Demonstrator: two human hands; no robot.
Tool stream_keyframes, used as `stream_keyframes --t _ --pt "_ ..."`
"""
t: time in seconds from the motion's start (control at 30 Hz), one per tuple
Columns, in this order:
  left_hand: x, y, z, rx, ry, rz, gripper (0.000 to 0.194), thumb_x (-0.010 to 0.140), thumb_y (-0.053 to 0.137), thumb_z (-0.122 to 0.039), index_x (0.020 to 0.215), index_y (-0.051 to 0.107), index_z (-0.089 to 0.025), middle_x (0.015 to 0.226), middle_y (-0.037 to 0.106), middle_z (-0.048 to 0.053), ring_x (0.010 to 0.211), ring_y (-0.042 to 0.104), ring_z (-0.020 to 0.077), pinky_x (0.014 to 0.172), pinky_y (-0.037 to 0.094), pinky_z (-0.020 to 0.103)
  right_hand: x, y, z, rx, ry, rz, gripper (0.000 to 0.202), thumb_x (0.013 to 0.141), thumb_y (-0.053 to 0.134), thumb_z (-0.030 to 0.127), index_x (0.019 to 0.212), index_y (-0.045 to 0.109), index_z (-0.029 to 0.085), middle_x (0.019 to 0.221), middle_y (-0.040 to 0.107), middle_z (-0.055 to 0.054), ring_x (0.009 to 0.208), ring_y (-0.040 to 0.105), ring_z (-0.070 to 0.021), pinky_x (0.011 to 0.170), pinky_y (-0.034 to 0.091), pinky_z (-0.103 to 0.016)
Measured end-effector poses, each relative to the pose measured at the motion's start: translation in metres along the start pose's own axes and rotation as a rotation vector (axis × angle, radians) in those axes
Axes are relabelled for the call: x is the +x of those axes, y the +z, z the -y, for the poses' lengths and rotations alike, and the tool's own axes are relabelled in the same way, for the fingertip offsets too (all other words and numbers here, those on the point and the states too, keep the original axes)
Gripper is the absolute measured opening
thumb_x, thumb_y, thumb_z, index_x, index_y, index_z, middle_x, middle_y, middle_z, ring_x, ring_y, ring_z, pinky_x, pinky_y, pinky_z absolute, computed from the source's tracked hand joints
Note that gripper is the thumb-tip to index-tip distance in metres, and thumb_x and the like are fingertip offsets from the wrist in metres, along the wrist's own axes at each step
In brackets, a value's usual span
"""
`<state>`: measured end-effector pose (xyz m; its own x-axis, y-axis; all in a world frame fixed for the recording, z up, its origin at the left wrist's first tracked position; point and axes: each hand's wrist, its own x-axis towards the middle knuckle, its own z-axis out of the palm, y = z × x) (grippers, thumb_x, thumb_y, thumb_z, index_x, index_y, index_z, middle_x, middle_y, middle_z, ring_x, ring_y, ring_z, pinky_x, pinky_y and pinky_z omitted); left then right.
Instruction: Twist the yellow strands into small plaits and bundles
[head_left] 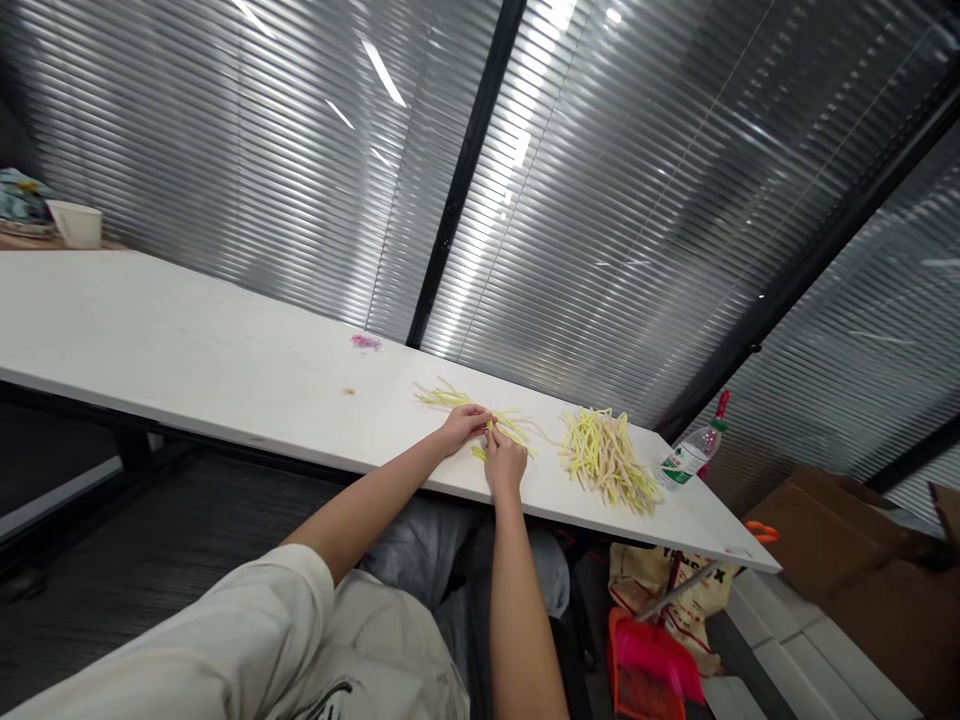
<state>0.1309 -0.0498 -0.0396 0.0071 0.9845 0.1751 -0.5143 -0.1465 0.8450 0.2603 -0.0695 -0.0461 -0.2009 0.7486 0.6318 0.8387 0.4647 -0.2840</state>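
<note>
My left hand and my right hand meet just above the white table, fingers pinched together. Between their fingertips is a yellow strand, soft and cord-like; its exact kind is too small to make out. More thin yellow and cream strands stick out on the table to the left of the hands. Others fan out behind and right of them. A short yellow end shows below my left hand. Farther right lies a large loose pile of yellow and cream strands.
A clear bottle with a green cap stands right of the pile. Orange scissor-like handles show at the right end of the white table. A paper cup is far left. A red dustpan lies below.
</note>
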Motion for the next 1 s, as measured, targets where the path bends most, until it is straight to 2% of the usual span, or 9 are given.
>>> stream_keyframes --t 0.1,0.27,0.4,0.53,0.63,0.73,0.8,0.87,1.0 --pt "0.000 0.002 -0.002 -0.034 0.031 -0.035 0.025 0.065 0.076 -0.025 0.078 0.061 -0.010 0.080 0.068 0.008 0.073 0.063 0.0133 0.073 0.048 0.027 0.000 0.000 0.002 -0.015 -0.019 0.008 0.029 0.092 0.042 0.035 0.106 0.064 0.023 0.072 0.069 -0.004 0.063 0.058 -0.0160 0.070 0.032 -0.028" --pt "0.000 0.003 -0.001 -0.051 0.037 -0.055 0.026 0.065 0.075 -0.025 0.076 0.056 -0.012 0.076 0.068 0.008 0.070 0.064 0.0138 0.069 0.049 0.027 0.000 0.000 0.001 0.051 -0.037 0.042 0.032 0.093 0.039 0.030 0.077 0.065 0.019 0.063 0.066 -0.002 0.058 0.055 -0.0133 0.076 0.031 -0.030" --pt "-0.001 0.005 -0.004 -0.042 0.043 -0.027 0.029 0.066 0.075 -0.029 0.078 0.053 -0.014 0.077 0.067 0.007 0.067 0.063 0.0134 0.066 0.049 0.026 0.000 -0.002 0.001 0.198 0.010 0.036 0.034 0.092 0.039 0.034 0.077 0.066 0.020 0.066 0.067 -0.001 0.063 0.057 -0.0139 0.078 0.033 -0.029" --pt "0.002 0.005 -0.012 -0.145 0.163 -0.125 0.032 0.068 0.071 -0.035 0.084 0.049 -0.018 0.073 0.059 -0.001 0.065 0.062 0.0119 0.067 0.048 0.027 0.002 -0.003 -0.003 0.475 0.200 -0.126 0.043 0.088 0.040 0.049 0.099 0.066 0.017 0.074 0.068 -0.004 0.070 0.060 -0.0169 0.072 0.039 -0.027" --pt "0.001 0.006 -0.013 -0.026 0.212 -0.157 0.027 0.073 0.063 -0.040 0.084 0.049 -0.020 0.066 0.051 -0.005 0.049 0.050 0.0070 0.058 0.044 0.024 0.002 -0.002 -0.008 0.631 0.432 -0.295 0.052 0.088 0.033 0.053 0.097 0.066 0.013 0.073 0.067 -0.006 0.063 0.058 -0.0161 0.063 0.042 -0.025" --pt "-0.006 0.008 -0.005 0.437 0.279 -0.020 0.023 0.073 0.061 -0.040 0.080 0.055 -0.019 0.065 0.052 -0.002 0.053 0.047 0.0101 0.058 0.039 0.024 0.002 0.000 -0.014 0.689 0.565 -0.419 0.053 0.088 0.030 0.051 0.097 0.064 0.012 0.072 0.064 -0.006 0.057 0.054 -0.0143 0.058 0.044 -0.024" --pt "-0.012 0.010 0.002 0.828 0.345 0.176 0.021 0.065 0.067 -0.035 0.076 0.059 -0.018 0.069 0.056 0.002 0.064 0.051 0.0152 0.064 0.039 0.026 0.001 0.002 -0.019 0.701 0.600 -0.454 0.052 0.088 0.030 0.050 0.099 0.064 0.012 0.073 0.064 -0.006 0.058 0.054 -0.0143 0.058 0.044 -0.024" --pt "-0.017 0.011 0.008 1.115 0.408 0.359 0.017 0.061 0.069 -0.028 0.072 0.061 -0.018 0.074 0.058 0.005 0.072 0.053 0.0195 0.070 0.039 0.028 0.000 0.005 -0.023 0.706 0.627 -0.473 0.051 0.087 0.030 0.050 0.098 0.063 0.013 0.073 0.063 -0.006 0.058 0.054 -0.0143 0.056 0.044 -0.024" --pt "-0.021 0.011 0.010 1.322 0.526 0.530 0.009 0.069 0.061 -0.023 0.074 0.062 -0.017 0.080 0.059 0.009 0.079 0.055 0.0224 0.075 0.039 0.030 0.000 0.008 -0.027 0.684 0.638 -0.481 0.051 0.087 0.028 0.049 0.096 0.063 0.013 0.073 0.062 -0.006 0.059 0.054 -0.0144 0.054 0.044 -0.024"
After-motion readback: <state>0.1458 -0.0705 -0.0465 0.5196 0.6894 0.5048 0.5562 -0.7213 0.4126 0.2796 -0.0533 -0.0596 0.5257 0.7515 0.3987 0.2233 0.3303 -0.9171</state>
